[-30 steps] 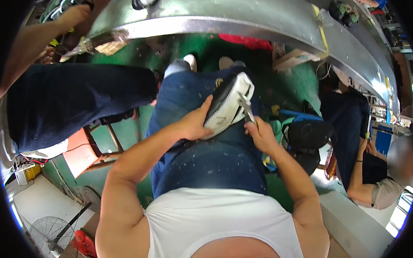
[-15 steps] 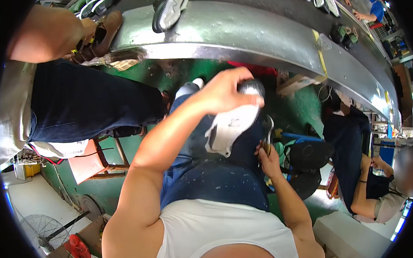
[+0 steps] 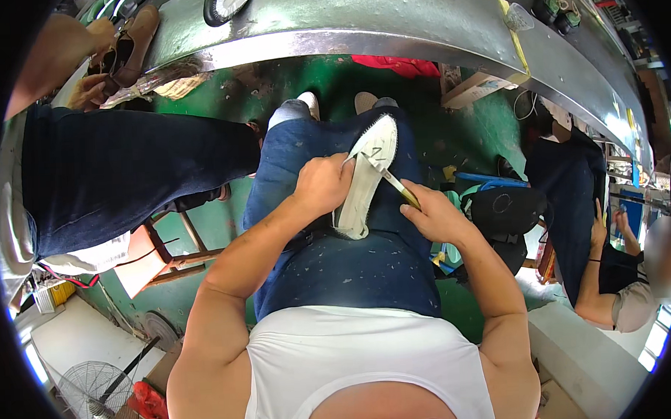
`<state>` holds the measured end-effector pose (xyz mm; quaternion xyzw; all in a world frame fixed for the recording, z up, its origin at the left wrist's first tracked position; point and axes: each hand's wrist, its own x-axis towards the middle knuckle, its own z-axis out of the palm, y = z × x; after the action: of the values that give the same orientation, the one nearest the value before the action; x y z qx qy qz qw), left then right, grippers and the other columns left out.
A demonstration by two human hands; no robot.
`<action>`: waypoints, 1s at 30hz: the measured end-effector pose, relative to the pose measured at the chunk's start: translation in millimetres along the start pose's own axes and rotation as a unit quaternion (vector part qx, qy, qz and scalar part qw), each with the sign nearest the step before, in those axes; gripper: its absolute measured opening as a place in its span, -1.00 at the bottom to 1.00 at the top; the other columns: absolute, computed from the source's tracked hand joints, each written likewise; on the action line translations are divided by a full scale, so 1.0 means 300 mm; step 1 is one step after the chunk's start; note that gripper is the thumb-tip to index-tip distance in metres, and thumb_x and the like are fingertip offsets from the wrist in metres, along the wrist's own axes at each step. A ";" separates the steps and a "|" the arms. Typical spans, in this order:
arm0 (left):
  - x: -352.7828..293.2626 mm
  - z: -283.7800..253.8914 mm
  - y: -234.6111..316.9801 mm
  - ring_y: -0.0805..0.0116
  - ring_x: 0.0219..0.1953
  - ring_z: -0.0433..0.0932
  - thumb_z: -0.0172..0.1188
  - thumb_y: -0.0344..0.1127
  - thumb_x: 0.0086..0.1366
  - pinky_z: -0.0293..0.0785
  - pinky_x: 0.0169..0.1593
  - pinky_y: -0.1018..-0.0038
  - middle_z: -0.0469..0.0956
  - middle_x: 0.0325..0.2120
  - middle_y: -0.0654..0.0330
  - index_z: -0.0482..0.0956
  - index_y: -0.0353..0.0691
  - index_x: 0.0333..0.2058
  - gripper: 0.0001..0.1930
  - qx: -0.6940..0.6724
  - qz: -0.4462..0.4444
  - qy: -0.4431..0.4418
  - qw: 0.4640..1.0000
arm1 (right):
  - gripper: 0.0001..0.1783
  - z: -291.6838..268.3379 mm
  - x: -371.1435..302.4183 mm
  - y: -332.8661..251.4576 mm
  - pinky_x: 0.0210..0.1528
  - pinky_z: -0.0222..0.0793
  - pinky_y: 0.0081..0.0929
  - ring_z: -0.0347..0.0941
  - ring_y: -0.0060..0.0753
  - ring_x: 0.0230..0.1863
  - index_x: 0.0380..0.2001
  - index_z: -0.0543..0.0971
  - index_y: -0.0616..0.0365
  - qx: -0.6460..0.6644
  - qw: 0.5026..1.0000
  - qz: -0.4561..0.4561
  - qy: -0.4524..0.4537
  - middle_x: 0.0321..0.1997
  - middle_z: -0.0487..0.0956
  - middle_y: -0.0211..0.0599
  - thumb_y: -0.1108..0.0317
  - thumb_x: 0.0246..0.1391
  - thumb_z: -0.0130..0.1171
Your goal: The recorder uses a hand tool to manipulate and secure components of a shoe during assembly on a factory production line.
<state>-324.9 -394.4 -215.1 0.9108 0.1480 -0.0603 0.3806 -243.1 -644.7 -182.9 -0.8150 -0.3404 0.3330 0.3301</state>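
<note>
Mostly white shoe [image 3: 363,188], underside up

a caged fan [image 3: 99,410] stands at lower left, and red cloth [image 3: 398,66] (partly hidden) shows beneath the metal bench [image 3: 358,16].

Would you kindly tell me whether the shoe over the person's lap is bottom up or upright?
Bottom up: the shoe has its flat, pale underside facing the viewer, with a serrated edge around it.

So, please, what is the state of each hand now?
Left hand: closed, holding the white shoe.
Right hand: closed, holding a metal tool.
</note>
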 end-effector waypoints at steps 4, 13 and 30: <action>-0.013 0.012 0.054 -0.17 -0.41 0.61 0.03 -0.21 0.40 0.51 -0.27 0.00 0.59 -0.53 -0.10 0.59 -0.26 -0.33 -0.74 0.045 0.051 0.048 0.997 | -0.62 -0.084 0.059 -0.068 -0.02 0.42 -0.09 0.53 0.16 -0.08 -0.02 0.46 0.36 -0.048 0.997 0.007 -0.066 -0.20 0.59 0.12 0.28 0.21 0.13; 0.034 0.167 -0.121 0.31 0.28 0.34 -0.21 0.03 0.57 0.22 0.35 0.37 0.37 0.25 0.07 0.22 -0.24 0.37 -0.41 -0.634 -0.125 -0.082 0.759 | -0.69 -0.174 0.191 -0.130 -0.20 0.43 -0.11 0.56 0.11 -0.30 -0.27 0.48 0.30 -0.172 0.965 0.046 -0.190 -0.37 0.60 0.04 0.20 0.26 0.12; 0.065 0.183 -0.097 0.33 0.29 0.31 0.10 -0.21 0.46 0.19 0.34 0.45 0.34 0.29 0.05 0.11 -0.16 0.43 -0.35 -0.467 -0.073 -0.029 0.881 | -0.69 -0.041 0.136 -0.083 -0.29 0.50 -0.33 0.59 -0.29 -0.36 -0.08 0.53 0.29 0.169 0.947 0.247 -0.117 -0.36 0.62 -0.14 0.25 0.28 0.10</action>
<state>-315.4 -409.7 -277.8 0.6117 0.2143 -0.0378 0.7606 -219.6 -603.3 -170.0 -0.7610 -0.1033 0.5502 0.3278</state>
